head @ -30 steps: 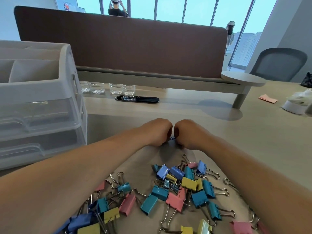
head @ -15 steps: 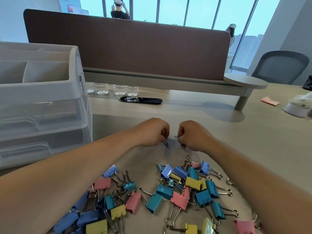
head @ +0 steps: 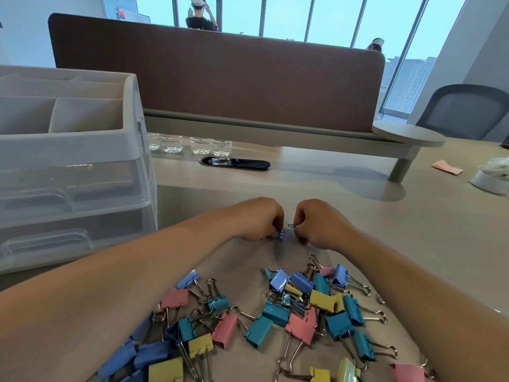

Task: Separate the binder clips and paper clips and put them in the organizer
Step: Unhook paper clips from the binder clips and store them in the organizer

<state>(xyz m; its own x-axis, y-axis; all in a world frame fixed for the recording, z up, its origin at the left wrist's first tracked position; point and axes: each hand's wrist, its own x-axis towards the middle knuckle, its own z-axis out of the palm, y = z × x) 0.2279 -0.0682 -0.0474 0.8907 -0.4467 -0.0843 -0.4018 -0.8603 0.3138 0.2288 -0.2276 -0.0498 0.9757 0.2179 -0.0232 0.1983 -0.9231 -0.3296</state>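
Well, the left hand is curled tight, its fingertips pinching a small bunch of blue paper clips. The right hand, just beside it and curled the same way, pinches one more blue paper clip. The two lots sit close but apart, low over the desk. Nearer the person, between the forearms, the coloured binder clips lie in a loose, tangled heap, none set aside. Off to the left stands the organizer; what shows of its top compartments looks bare, and its clear drawers are shut with nothing coloured showing through. I'd say the job is barely begun, with nearly everything left to put away.
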